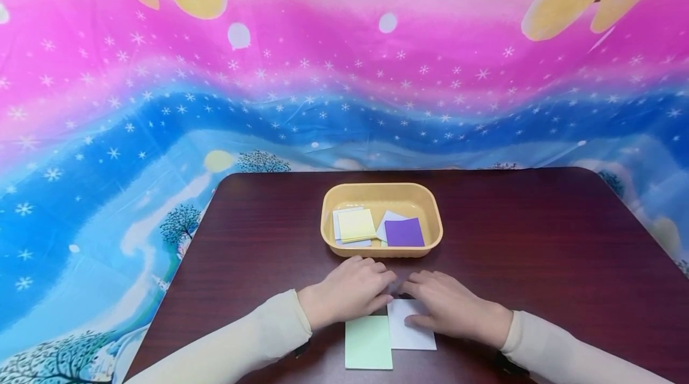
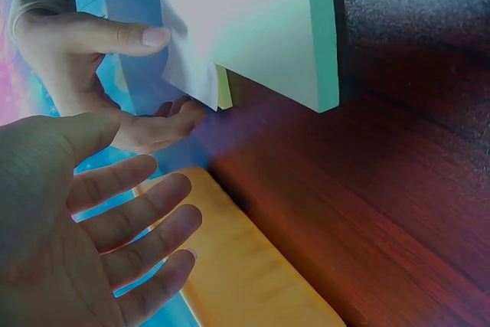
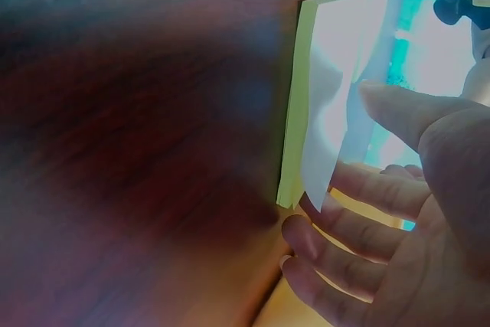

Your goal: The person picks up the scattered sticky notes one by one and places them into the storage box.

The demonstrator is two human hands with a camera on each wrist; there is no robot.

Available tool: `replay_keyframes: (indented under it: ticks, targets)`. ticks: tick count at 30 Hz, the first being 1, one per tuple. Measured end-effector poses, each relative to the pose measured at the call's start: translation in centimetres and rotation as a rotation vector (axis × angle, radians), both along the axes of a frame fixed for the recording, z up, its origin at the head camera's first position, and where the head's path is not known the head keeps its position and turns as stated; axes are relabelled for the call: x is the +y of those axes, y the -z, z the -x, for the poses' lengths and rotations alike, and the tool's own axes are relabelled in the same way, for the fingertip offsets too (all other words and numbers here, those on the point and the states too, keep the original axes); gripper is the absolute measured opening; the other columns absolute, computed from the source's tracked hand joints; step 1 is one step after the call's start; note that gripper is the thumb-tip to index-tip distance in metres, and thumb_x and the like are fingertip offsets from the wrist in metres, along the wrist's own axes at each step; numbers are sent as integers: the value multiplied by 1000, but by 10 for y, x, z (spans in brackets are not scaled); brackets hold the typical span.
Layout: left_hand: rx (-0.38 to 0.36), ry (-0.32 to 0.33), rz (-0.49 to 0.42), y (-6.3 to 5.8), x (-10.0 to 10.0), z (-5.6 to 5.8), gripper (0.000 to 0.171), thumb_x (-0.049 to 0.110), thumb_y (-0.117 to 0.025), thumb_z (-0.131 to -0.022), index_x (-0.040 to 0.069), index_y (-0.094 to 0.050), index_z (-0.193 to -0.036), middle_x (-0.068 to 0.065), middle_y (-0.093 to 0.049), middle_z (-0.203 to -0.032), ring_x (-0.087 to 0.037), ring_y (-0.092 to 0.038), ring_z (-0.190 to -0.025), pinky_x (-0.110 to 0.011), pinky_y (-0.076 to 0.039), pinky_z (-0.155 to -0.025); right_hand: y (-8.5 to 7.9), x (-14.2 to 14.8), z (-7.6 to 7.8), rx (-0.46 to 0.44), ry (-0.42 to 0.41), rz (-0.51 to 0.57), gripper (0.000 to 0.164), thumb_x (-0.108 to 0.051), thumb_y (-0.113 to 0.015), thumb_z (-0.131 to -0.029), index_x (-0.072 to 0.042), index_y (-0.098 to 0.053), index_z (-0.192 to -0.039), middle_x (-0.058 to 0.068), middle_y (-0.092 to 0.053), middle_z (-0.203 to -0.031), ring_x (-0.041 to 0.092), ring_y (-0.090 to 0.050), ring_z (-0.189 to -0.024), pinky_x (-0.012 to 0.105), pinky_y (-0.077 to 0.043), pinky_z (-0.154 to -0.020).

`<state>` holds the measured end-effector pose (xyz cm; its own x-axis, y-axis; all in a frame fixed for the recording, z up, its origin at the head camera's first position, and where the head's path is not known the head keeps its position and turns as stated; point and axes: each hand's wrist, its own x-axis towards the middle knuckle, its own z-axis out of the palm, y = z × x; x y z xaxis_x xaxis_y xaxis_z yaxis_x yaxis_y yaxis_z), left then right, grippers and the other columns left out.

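Observation:
A light green sticky note pad (image 1: pixel 368 345) lies on the table near its front edge. Right beside it is a second pad (image 1: pixel 411 339), its top sheet white and its side (image 3: pixel 295 112) yellow-green. The white sheet (image 3: pixel 325 89) bends slightly up from that pad in the right wrist view. My left hand (image 1: pixel 352 291) hovers over the green pad's far edge, palm down, fingers loosely spread and holding nothing. My right hand (image 1: pixel 452 306) is over the white-topped pad, its thumb above the sheet and its relaxed fingers at the far edge.
Just beyond my hands stands a yellow plastic basket (image 1: pixel 328 246). Inside it are a pale yellow pad (image 1: pixel 355 225), a purple pad (image 1: pixel 405 232) and some whitish sheets. A printed cloth (image 1: pixel 344 73) hangs behind the dark brown table (image 1: pixel 511 222).

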<state>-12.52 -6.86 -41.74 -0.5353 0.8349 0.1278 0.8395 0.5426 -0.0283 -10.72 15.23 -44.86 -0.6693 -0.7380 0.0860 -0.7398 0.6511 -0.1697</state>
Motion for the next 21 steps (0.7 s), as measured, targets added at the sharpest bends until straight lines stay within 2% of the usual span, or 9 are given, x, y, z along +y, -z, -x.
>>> replay_keyframes:
  ticks: [7, 21]
  targets:
    - [-15, 0, 4, 3, 0, -1, 20, 42, -59, -87, 23, -62, -90, 13, -53, -77, -8, -54, -74, -26, -38, -64, 2, -1, -3, -40, 9, 2, 55, -54, -72, -68, -16, -66, -108, -10, -56, -91, 8, -52, -84, 32, -47, -73]
    - [-40, -7, -5, 11, -2, -2, 22, 42, -58, -88, 22, -65, -96, 12, -55, -79, -7, -53, -73, -24, -38, -63, 0, -6, -2, -147, 47, 15, 56, -47, -79, -62, -14, -65, -105, -9, -55, -91, 5, -50, -80, 30, -48, -71]
